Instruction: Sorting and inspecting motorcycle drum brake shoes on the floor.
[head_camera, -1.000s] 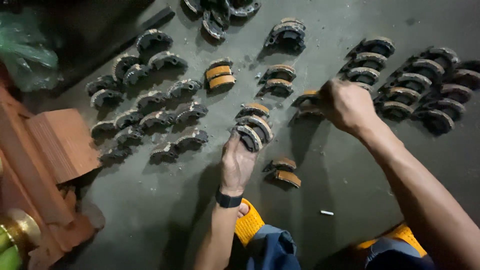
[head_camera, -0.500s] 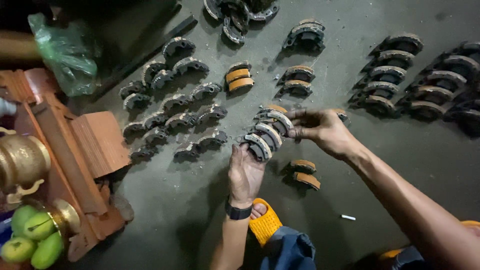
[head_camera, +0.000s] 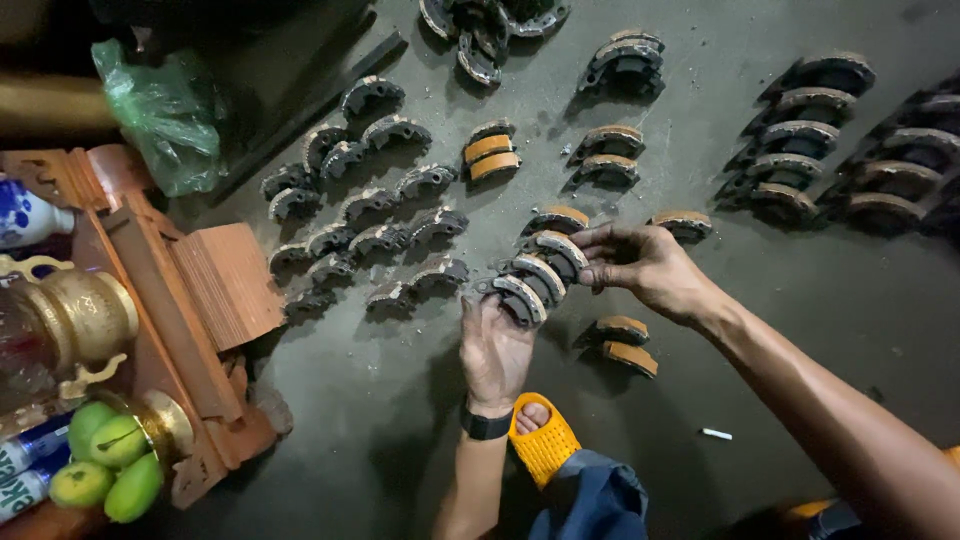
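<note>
Both hands' fingers (head_camera: 600, 240) clenched around one row of brake shoes (head_camera: 535, 275), palms inward.

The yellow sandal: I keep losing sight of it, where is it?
Head view, bottom centre: the yellow sandal sits on the floor just right of the left hand's wrist.

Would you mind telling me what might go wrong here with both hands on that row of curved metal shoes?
The row of shoes is only pinched between the left hand and right hand, so it may buckle and spill. Dropped pieces might hit the foot in the yellow sandal just below.
</note>
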